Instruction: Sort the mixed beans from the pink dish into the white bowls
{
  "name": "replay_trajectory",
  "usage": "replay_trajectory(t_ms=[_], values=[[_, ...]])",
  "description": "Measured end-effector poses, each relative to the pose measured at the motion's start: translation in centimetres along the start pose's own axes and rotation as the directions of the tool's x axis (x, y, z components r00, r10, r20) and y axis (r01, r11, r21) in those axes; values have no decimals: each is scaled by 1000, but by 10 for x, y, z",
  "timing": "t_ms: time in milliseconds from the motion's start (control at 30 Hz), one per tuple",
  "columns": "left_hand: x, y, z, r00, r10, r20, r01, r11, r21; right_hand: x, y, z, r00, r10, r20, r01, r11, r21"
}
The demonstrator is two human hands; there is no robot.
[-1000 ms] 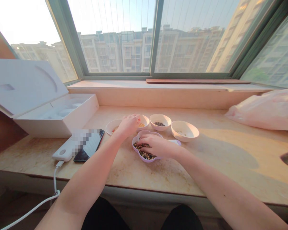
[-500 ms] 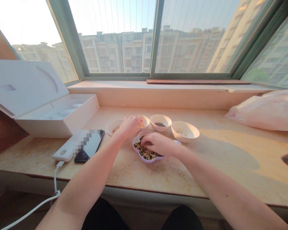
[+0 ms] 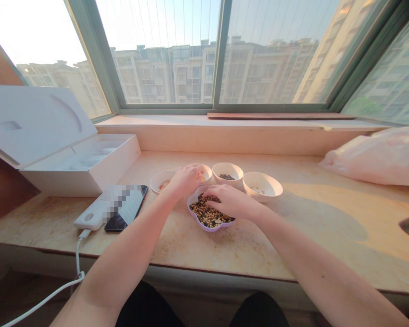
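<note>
My left hand (image 3: 188, 178) is above the near side of a white bowl (image 3: 207, 169) with some yellowish pieces in it. Its fingertips are pinched together; anything between them is too small to make out. Over a lilac, scalloped bowl (image 3: 204, 227) of mixed dark and tan beans (image 3: 209, 214), my right hand (image 3: 225, 200) has its thumb and fingers apart, holding nothing I can see. Its palm covers the bowl's right side. Behind it stands a white bowl (image 3: 236, 169) with small black beans (image 3: 226, 177).
A white bowl (image 3: 157, 180) with reddish bits sits left, partly behind my left wrist. To the right is another white bowl (image 3: 274, 187) with a few pale pieces. Left lie a phone (image 3: 131, 209), a cabled power bank (image 3: 90, 215) and an open white box (image 3: 114, 163); a plastic bag (image 3: 378, 156) lies right.
My right hand has risen slightly out of the beans, and its fingers have spread, so more of the beans shows. My left hand stays almost in place at the bowl.
</note>
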State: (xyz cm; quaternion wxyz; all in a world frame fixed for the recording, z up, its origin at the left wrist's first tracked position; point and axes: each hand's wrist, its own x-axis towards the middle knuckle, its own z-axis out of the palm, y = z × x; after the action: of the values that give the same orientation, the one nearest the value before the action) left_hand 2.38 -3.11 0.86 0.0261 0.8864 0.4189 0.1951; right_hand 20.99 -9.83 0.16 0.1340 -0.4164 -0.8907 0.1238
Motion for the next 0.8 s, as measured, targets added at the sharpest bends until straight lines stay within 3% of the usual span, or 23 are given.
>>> replay_trajectory(t_ms=[200,467,667,800], values=[[0,3,1,1000,26,-4,-26,1000,1,2,-4,13,1000,3,30,-2,1000,-19],[-1,8,-2,999,37,-4,-37,999,-33,2,2,21,992,127,-6,-123,974,190],[0,6,-1,1000,27,-12,-28,998,-52,4,1,15,992,114,54,-120,985,127],[-1,5,-2,1000,23,-16,-23,998,-50,2,0,9,997,69,21,-72,981,180]])
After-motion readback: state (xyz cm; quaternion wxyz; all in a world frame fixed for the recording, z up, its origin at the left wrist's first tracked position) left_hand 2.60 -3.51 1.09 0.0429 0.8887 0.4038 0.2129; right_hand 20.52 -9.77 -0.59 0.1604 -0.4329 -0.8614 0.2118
